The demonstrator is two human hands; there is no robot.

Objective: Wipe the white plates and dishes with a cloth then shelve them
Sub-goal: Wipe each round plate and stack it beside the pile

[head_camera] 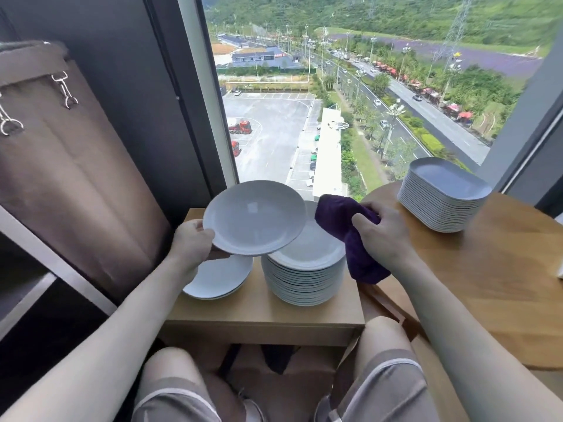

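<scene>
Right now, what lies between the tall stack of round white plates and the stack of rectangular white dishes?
The head view shows the right hand gripping a bunched purple cloth between the round plate stack and the rectangular dish stack.

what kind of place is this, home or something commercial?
Probably a restaurant or hotel service room on a high floor, not a home. Clues: a tall stack of round plates, another stack of rectangular dishes on a round table, and a window looking far down on a car park.
</scene>
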